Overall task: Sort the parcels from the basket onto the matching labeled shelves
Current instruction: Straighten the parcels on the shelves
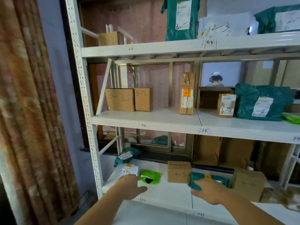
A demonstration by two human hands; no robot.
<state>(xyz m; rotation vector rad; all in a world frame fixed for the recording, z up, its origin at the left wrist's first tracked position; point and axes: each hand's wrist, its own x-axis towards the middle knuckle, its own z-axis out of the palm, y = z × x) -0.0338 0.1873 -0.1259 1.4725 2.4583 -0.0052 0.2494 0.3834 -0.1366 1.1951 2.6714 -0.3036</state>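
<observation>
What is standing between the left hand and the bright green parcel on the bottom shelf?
Nothing visible. The left hand hovers open just left of the green parcel, its fingers nearly at the parcel's edge. The white parcel marked 4-2 lies behind the hand, not between them. Whether the fingers touch the green parcel cannot be told.

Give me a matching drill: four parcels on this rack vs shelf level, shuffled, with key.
Things:
1. lime bag
2. tall taped box
3. upright teal bag
4. white parcel marked 4-2

Places:
A. top shelf, beside the 2-3 mark
B. bottom shelf, by the left hand
C. bottom shelf, far left, behind that hand
D. middle shelf, near the divider line

Pairs: 1-B, 2-D, 3-A, 4-C
</observation>
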